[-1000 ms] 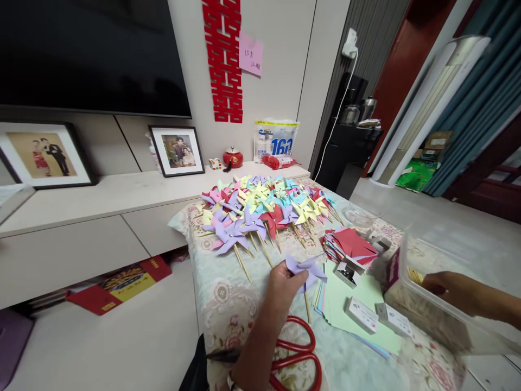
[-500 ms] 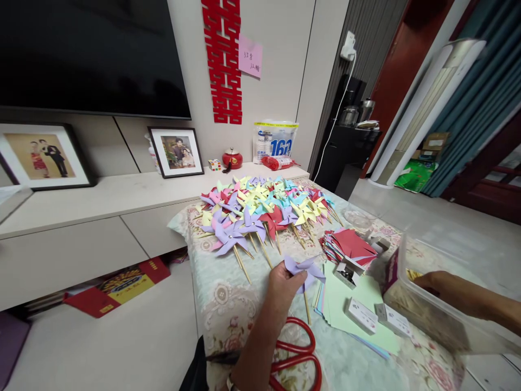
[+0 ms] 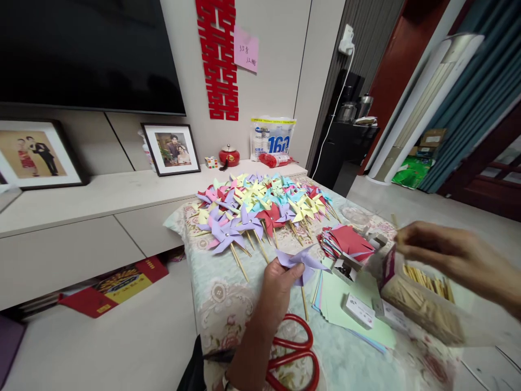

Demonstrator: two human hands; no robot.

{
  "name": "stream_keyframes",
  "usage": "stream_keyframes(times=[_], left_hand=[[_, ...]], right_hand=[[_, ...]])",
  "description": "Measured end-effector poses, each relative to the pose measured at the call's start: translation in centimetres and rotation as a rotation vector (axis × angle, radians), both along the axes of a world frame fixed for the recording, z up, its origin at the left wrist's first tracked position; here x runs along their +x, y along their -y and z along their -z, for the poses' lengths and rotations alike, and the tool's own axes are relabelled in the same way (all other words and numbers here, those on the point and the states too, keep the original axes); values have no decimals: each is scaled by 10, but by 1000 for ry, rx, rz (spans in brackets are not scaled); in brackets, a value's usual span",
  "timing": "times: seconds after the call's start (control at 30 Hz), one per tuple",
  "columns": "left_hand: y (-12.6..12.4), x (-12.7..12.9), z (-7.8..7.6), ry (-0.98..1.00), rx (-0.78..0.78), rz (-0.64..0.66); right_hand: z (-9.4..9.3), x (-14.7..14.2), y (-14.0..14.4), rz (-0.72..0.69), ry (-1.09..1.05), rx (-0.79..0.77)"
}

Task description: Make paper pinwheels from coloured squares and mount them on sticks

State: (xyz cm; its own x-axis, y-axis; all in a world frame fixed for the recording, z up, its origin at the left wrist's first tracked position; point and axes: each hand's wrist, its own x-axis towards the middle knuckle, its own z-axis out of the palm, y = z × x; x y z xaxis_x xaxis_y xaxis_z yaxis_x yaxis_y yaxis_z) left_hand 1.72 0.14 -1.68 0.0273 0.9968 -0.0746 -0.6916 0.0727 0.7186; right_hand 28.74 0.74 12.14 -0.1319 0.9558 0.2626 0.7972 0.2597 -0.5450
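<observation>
Pinching one lavender pinwheel (image 3: pixel 311 262) in left hand (image 3: pixel 277 282); arching right hand (image 3: pixel 443 247) over one clear box (image 3: pixel 425 316), grasping one blurred stick (image 3: pixel 394 220).

The four-bladed folded-paper pinwheel (image 3: pixel 309 262) nearest the camera is plain lilac, its thin wooden stick (image 3: pixel 304 305) pale tan. The massed paper pinwheels (image 3: pixel 257 191) mix lilac, pale yellow, red, pink and turquoise. The floral tablecloth (image 3: pixel 199 274) shows pink blooms on pale mint. The big-looped scissors (image 3: pixel 316 370) have red handles; the flat paper sheets (image 3: pixel 331 298) look light green above blue.
</observation>
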Motion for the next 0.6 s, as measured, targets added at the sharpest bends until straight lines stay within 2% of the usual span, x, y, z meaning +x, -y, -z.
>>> stream_keyframes(times=[0.03, 0.1, 0.2, 0.3, 0.37, 0.43, 0.53, 0.6], left_hand=[[1, -1, -3, 15, 12, 5], [2, -3, -7, 48, 37, 2], [1, -5, -11, 97, 72, -28], [-1, -4, -12, 101, 82, -64], [-2, -4, -11, 70, 72, -91], [-4, -4, -9, 27, 52, -127], [-6, -5, -6, -6, 33, -219], [-8, -6, -2, -24, 19, -277]], right_hand=[[7, -16, 0, -118, -138, -151], [33, -49, -5, -169, -296, -311], [76, -95, -18, -228, -406, -425], [103, -126, -31, -220, -398, -432], [111, -137, -35, -233, -448, -431], [115, -140, -35, -311, -538, -475], [117, -133, -31, -450, -663, -626], [115, -123, -28, -437, -699, -640]])
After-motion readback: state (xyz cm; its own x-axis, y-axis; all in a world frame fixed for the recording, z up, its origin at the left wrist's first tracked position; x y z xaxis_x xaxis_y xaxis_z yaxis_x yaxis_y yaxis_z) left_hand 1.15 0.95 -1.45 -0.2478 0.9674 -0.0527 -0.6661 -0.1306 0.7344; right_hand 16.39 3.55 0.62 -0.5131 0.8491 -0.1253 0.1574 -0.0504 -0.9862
